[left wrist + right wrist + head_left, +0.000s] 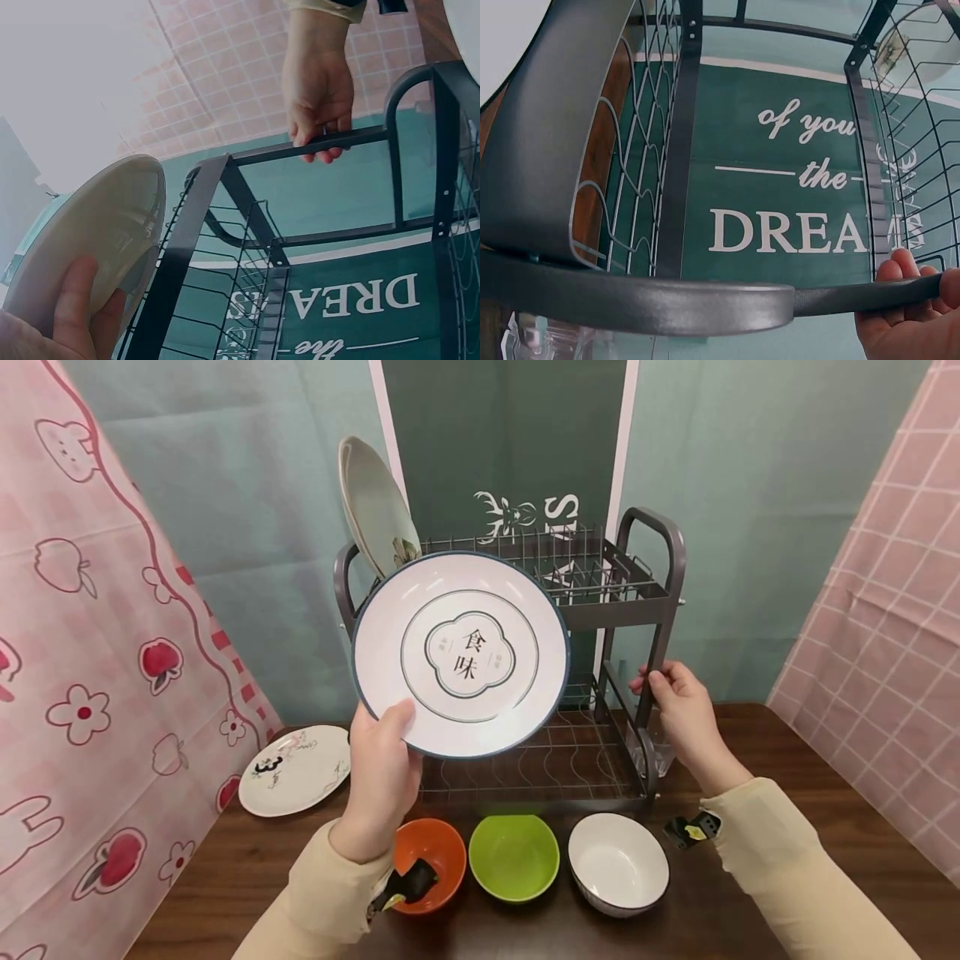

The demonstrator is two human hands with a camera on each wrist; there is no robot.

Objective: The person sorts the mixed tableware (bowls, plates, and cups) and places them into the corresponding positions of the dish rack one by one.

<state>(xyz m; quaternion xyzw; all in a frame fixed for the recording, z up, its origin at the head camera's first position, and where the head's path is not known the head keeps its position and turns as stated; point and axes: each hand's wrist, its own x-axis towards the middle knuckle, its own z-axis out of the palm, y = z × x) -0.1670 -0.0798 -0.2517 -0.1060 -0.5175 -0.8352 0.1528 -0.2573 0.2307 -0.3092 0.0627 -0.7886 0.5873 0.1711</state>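
A round white plate (495, 735) with a blue rim and printed characters is gripped at its lower left edge by my left hand (381, 768), thumb on its face. It is held up in front of a dark two-tier dish rack (615, 614). In the left wrist view the same plate (112, 217) is seen from behind, with fingers spread under it. My right hand (686, 714) grips the rack's right front post, fingers curled round the bar, as the right wrist view also shows. Another plate (375, 502) stands upright at the left of the rack's upper tier.
An orange bowl (442, 852), a green bowl (513, 860) and a white bowl (618, 864) stand in a row before the rack. On the left lies an oval patterned plate (300, 768). A clear plastic item (662, 752) sits behind the right post. Curtains surround the wooden table (735, 752).
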